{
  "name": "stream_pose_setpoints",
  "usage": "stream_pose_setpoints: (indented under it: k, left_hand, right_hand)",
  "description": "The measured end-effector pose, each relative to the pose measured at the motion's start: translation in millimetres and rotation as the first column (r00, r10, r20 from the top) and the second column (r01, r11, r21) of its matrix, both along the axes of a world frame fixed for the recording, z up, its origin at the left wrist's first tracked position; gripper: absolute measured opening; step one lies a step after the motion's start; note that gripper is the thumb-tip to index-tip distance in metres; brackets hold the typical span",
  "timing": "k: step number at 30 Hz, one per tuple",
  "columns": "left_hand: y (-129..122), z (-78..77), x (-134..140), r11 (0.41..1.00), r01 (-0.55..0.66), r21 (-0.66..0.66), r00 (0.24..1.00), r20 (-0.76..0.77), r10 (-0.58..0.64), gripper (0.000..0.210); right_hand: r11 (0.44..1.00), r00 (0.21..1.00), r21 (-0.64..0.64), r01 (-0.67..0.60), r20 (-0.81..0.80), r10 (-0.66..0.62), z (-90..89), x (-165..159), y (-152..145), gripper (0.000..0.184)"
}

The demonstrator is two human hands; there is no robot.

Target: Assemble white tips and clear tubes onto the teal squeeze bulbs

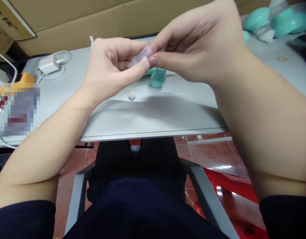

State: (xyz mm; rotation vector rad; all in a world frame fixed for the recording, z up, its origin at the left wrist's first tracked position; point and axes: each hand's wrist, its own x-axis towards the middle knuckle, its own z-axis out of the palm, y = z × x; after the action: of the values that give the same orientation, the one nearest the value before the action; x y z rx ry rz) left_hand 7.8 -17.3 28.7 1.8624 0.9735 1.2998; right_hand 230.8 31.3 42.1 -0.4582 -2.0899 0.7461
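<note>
My left hand (109, 63) and my right hand (192, 49) meet above the table, fingertips touching. Between them is a small, clear, crinkled piece of plastic film (141, 57). The left thumb and fingers pinch it from one side, and the right thumb and index finger close on its upper right end. Behind and below the fingers, a turquoise rounded plastic piece (158, 78) rests on the table, its upper part hidden by my hands. Closer to me lies a small white round disc (132, 95).
On the grey table (153, 116), a white charger with cable (49, 64) sits at the left, near a yellow object (27, 79). Several turquoise rounded parts (289, 21) stand at the back right, a small ring (281, 59) nearer. Cardboard (93, 23) rises behind the table.
</note>
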Motion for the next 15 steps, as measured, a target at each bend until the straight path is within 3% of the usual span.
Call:
stream_pose_setpoints:
  k: [3,6,9,12,13,15]
  left_hand:
    - [-6,11.0,-3,0.996,0.046,-0.081,0.999,0.008,-0.046,0.031]
    - [-8,14.6,-4,0.989,0.124,-0.084,0.991,0.064,-0.119,0.016]
    - [2,7.9,-3,0.992,0.124,-0.018,0.987,0.105,-0.121,0.014]
    - [19,-1.1,-5,0.99,0.137,0.036,0.981,0.13,-0.141,0.032]
    - [25,-3.6,-6,0.982,0.18,0.063,0.976,0.11,-0.186,0.037]
    - [36,-8.1,-10,0.987,0.148,0.06,0.988,0.036,-0.151,0.038]
  right_hand:
    - [0.999,1.0,0.038,0.02,0.014,-0.02,0.8,1,0,0.009]
    - [0.998,0.999,0.042,-0.054,-0.003,0.054,-1.0,0,2,0.012]
    - [0.994,0.994,-0.017,-0.106,-0.037,0.105,-2.6,-2,2,0.009]
    - [0.996,0.996,-0.054,-0.071,-0.053,0.068,-1.0,-2,1,0.012]
    - [0.997,0.998,-0.055,-0.053,-0.049,0.051,0.7,-2,1,0.012]
    - [0.998,0.999,-0.056,-0.026,-0.046,0.024,5.6,0,2,0.01]
